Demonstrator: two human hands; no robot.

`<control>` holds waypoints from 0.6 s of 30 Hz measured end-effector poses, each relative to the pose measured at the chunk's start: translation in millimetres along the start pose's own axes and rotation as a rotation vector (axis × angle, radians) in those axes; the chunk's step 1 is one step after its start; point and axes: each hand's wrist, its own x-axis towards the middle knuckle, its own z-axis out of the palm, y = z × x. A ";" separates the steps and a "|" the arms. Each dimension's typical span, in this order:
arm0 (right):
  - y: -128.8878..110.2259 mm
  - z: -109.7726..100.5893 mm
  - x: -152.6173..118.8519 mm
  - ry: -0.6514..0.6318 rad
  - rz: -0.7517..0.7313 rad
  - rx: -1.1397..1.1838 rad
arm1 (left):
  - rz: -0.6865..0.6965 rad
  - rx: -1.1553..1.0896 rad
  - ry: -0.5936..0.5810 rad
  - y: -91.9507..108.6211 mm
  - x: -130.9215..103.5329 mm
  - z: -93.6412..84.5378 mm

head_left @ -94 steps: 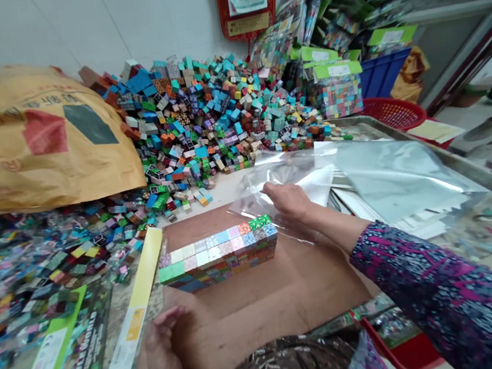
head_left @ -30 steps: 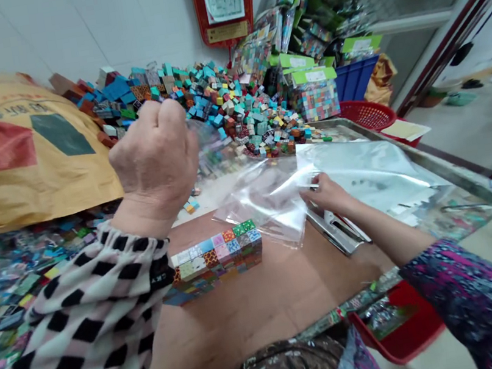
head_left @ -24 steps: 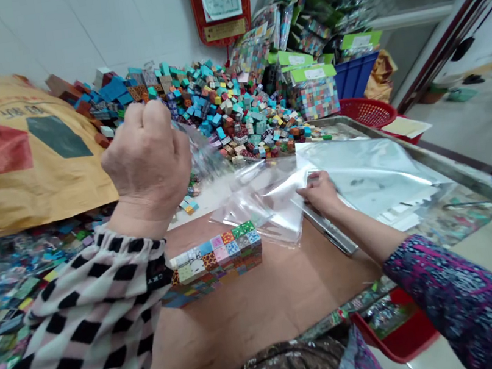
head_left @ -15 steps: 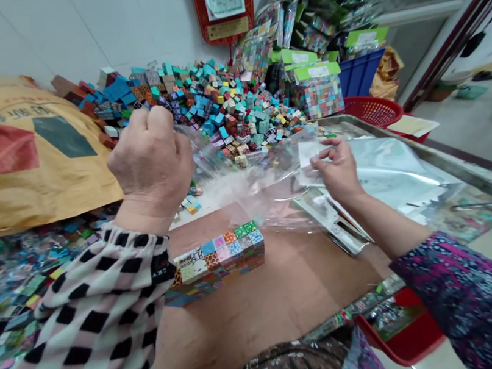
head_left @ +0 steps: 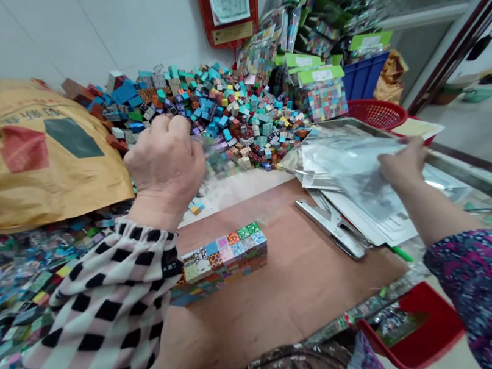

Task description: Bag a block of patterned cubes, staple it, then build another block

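Observation:
Raised over the left of the brown board (head_left: 296,275), my left hand (head_left: 167,168) is closed, with blurred clear plastic (head_left: 218,158) trailing from its fingers. Below it a long block of colourful patterned cubes (head_left: 224,258) lies on the board. At the right, my right hand (head_left: 403,167) touches clear plastic bags (head_left: 353,162) lying over white papers (head_left: 391,224); its fingertips are smeared, so its grip is unclear. A metal stapler-like tool (head_left: 333,227) rests beside the papers.
Loose cubes (head_left: 235,112) are heaped against the wall. A yellow sack (head_left: 29,155) stands left, above many small coloured pieces (head_left: 14,305). Packed bags of cubes (head_left: 323,96), a red basket (head_left: 376,112) and a blue bin (head_left: 364,77) are behind. A red tray (head_left: 424,324) is at lower right.
My right hand has moved right, off the white paper and over the plastic bags. The clear bag stretched between the hands no longer spans the board, leaving the metal tool more visible.

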 end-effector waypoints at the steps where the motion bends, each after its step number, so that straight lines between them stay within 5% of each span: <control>1: -13.1 -2.6 -5.6 0.035 0.078 -0.070 | 0.006 0.006 -0.011 1.1 0.2 -0.6; 3: -50.8 -9.2 -23.4 0.031 0.055 -0.180 | 0.020 0.020 -0.023 3.2 0.7 -1.6; 5: -96.2 -17.2 -52.3 -0.085 -0.146 -0.066 | 0.037 0.031 -0.033 5.3 1.2 -2.2; 8: -154.3 -23.1 -108.3 -0.604 -0.445 0.334 | 0.050 0.033 -0.042 9.5 2.5 -3.3; 9: -166.8 -21.1 -125.1 -0.670 -0.526 0.377 | 0.051 0.026 -0.043 11.3 3.0 -4.2; 13: -181.1 2.4 -151.2 -0.510 -0.573 0.382 | 0.047 -0.014 -0.039 16.7 3.7 -11.1; 18: -170.1 -5.3 -121.6 -0.244 -0.513 0.396 | 0.143 -0.043 0.037 12.0 -2.2 -19.1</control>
